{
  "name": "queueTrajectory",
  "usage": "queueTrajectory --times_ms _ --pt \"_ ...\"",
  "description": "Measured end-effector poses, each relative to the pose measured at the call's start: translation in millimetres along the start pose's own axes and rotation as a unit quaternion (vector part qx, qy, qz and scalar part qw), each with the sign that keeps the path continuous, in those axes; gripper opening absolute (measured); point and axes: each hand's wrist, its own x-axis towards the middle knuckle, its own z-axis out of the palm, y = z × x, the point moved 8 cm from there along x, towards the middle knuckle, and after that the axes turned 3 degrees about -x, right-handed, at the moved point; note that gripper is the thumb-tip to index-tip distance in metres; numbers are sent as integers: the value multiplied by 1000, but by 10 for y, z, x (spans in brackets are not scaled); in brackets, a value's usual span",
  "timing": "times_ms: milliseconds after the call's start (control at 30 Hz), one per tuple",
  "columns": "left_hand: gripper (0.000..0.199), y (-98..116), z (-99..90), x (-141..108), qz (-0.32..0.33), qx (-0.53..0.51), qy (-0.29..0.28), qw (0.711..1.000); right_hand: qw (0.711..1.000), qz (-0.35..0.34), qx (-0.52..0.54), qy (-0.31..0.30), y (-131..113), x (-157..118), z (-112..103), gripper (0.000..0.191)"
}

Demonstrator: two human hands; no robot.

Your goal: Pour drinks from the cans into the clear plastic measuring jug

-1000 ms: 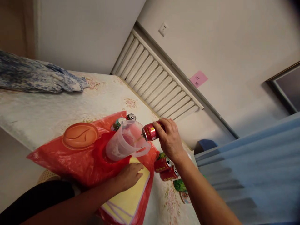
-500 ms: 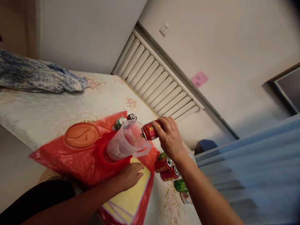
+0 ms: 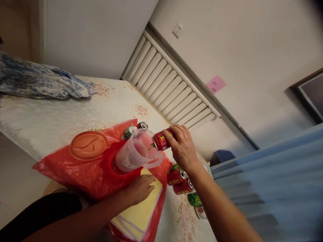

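Note:
My right hand (image 3: 185,148) is wrapped round a red drink can (image 3: 162,140). The can is tipped on its side, its opened end over the mouth of a translucent plastic pitcher (image 3: 128,156), with a thin stream of liquid at the opening. The pitcher stands on a red plastic bag (image 3: 83,176), its handle towards my hands. On a folded yellow cloth (image 3: 141,215), just in front of the pitcher, my left hand (image 3: 142,189) lies with its fingers loosely stretched and holds nothing.
An orange lid (image 3: 88,144) lies on the bag. Two cans (image 3: 129,132) stand behind the pitcher. More red cans (image 3: 177,177) and a green can (image 3: 194,199) are right of the bag. A radiator (image 3: 164,77) runs along the wall; patterned fabric (image 3: 50,80) lies at left.
The can stays tilted over the pitcher, and the stream at its opening shows more plainly. Both hands keep nearly the same places.

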Motion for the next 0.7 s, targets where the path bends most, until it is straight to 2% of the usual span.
queueTrajectory --times_ms 700 --pt "27 -16 30 11 -5 8 -9 1000 1000 9 9 -10 -9 -15 41 41"
